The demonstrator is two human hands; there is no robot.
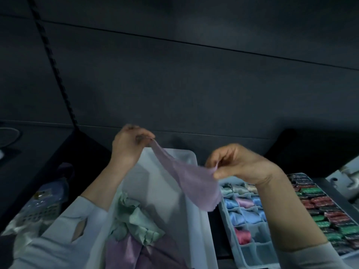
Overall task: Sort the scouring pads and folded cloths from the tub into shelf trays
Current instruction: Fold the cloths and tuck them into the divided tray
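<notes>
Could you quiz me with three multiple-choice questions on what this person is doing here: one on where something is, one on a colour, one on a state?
1. Where is the divided tray with folded cloths?
A. right of the tub
B. left of the tub
C. inside the tub

2. What colour is the cloth being held up?
A. lilac
B. orange
C. black

3. How is that cloth held?
A. pinched by both hands
B. lying loose in the tub
C. held by one hand only

Answers:
1. A, the tray sits beside the tub on its right.
2. A, it is pale purple.
3. A, the left hand and right hand each pinch an end above the tub.
</notes>
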